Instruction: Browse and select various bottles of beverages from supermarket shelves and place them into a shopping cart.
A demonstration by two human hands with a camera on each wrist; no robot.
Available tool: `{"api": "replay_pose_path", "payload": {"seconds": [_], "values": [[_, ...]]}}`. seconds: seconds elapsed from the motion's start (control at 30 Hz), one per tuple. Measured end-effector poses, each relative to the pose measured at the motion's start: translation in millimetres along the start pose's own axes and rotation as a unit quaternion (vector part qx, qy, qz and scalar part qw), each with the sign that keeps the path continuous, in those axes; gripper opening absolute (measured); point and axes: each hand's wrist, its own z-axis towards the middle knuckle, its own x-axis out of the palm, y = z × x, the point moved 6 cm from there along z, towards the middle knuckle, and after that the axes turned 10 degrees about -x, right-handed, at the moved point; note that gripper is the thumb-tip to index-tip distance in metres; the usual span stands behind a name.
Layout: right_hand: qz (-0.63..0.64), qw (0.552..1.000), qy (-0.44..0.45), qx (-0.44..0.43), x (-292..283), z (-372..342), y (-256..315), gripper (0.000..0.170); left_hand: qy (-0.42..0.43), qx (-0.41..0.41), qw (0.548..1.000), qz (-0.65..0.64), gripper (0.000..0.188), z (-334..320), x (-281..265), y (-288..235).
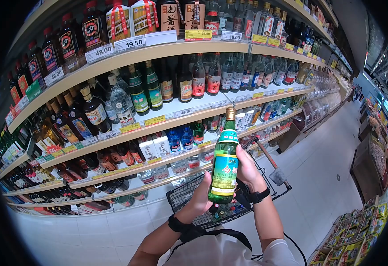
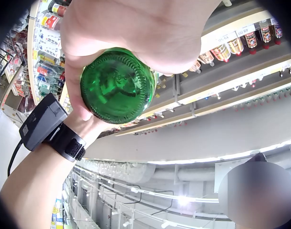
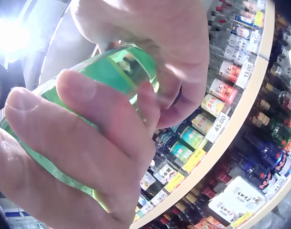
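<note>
A green glass bottle (image 1: 224, 166) with a green and yellow label and a gold cap stands upright between both hands in the head view. The left hand (image 1: 198, 197) grips its lower part from the left side. Around its right side, the right hand (image 1: 249, 170) holds the bottle with curled fingers. In the left wrist view the round green base (image 2: 118, 86) faces the camera, with the left hand (image 2: 131, 28) about it. The right wrist view shows the right hand's fingers (image 3: 88, 129) wrapped over the green glass (image 3: 110, 74).
Shelves of bottles with price tags (image 1: 135, 42) fill the left and centre. A black wire shopping cart (image 1: 183, 198) with bottles inside stands below the hands, its handle (image 1: 267, 155) to the right. Packaged goods (image 1: 353, 239) are at the lower right, and an aisle floor (image 1: 309, 177) runs back.
</note>
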Motion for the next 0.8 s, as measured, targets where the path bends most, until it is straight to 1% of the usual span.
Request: {"api": "replay_pose_path", "payload": {"seconds": [0.2,0.4,0.57,0.67,0.77,0.8], "values": [[-0.043,0.999,-0.023,-0.012,8.0,1.4,4.6,0.041,0.04,0.005,0.999,-0.022,0.087,-2.5,-0.8,0.1],[-0.089,0.995,-0.038,-0.03,13.1,1.0,7.3,0.039,0.048,-0.005,0.998,-0.049,0.083,-3.7,-4.7,1.3],[-0.122,0.99,-0.045,-0.049,22.6,-1.5,13.4,0.039,0.039,-0.022,0.997,-0.055,0.08,-4.2,-6.0,1.7],[-0.128,0.99,-0.039,-0.046,21.6,-2.8,12.8,0.04,0.043,-0.027,0.996,-0.068,0.081,-3.6,-6.4,2.7],[-0.104,0.992,-0.04,-0.052,19.3,-3.6,10.4,0.043,0.034,-0.037,0.996,-0.07,0.082,-4.2,-5.5,2.5],[-0.069,0.996,-0.025,-0.058,21.7,-4.3,10.4,0.045,0.029,-0.04,0.996,-0.068,0.083,-4.6,-5.4,2.6]]}}
